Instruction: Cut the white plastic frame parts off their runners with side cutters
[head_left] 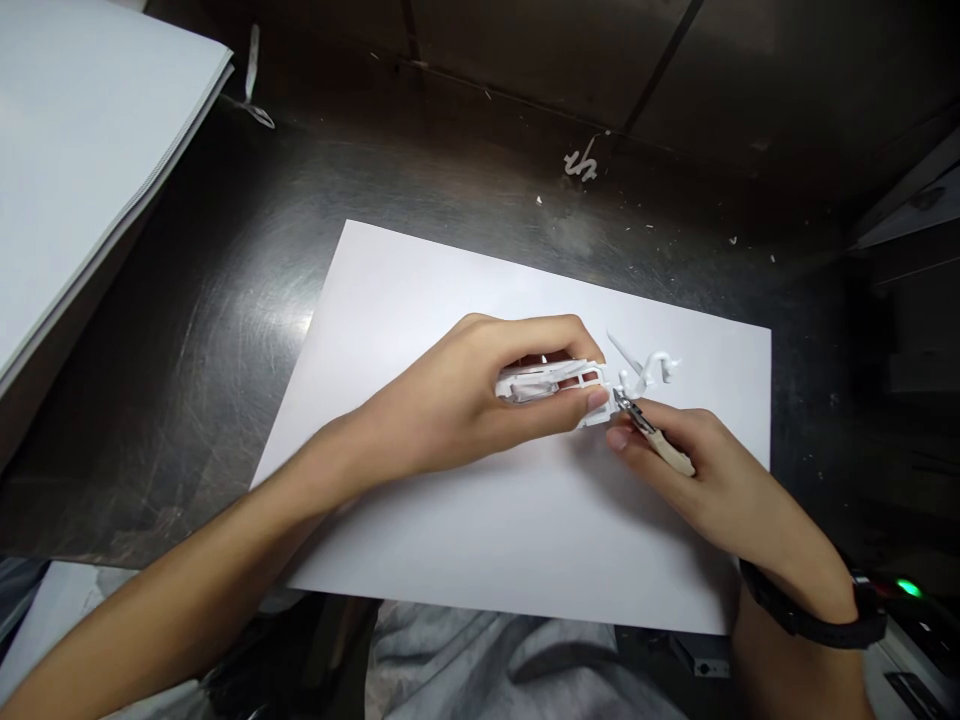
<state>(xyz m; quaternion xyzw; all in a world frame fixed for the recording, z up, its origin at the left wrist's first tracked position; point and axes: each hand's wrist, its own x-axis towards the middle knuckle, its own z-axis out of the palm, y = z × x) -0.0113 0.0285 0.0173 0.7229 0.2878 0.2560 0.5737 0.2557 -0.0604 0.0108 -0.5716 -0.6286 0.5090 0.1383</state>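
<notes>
My left hand (480, 400) is closed around a white molded plastic part (551, 380) with rectangular openings, thumb below and fingers above. A curved white stub (656, 368), like a molding sprue, sticks out to the right of the part. My right hand (697, 470) grips small cutting pliers (664, 445) with cream handles. Their metal jaws meet the right end of the plastic part, near the base of the stub. Whether the jaws are closed on the plastic, I cannot tell. Both hands are above a large white sheet (450, 540).
The sheet lies on a dark metal table (225, 260). A stack of white sheets (97, 130) stands at the upper left, beside a looped white strip (255, 85). Behind the sheet lie a white scrap (581, 163) and tiny crumbs. A device with a green light (909, 587) is at the lower right.
</notes>
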